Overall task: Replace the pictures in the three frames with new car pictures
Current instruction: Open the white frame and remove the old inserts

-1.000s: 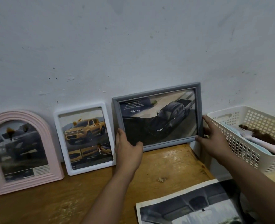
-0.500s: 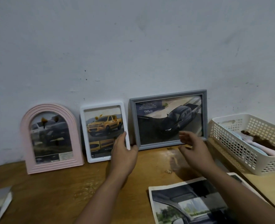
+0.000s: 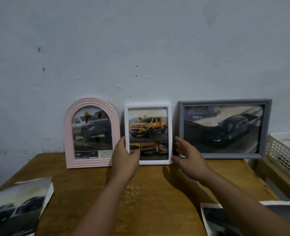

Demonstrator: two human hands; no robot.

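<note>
White frame (image 3: 148, 133) stands upright on desk (image 3: 157, 184), leaning on wall, long axis vertical, between pink and grey frames. Left hand (image 3: 125, 159) grips its lower left edge. Right hand (image 3: 186, 155), fingers spread, just beside right edge, apparently not touching.

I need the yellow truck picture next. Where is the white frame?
In the head view, the white frame stands against the wall, mid-table, between the pink arched frame and the grey frame.
</note>
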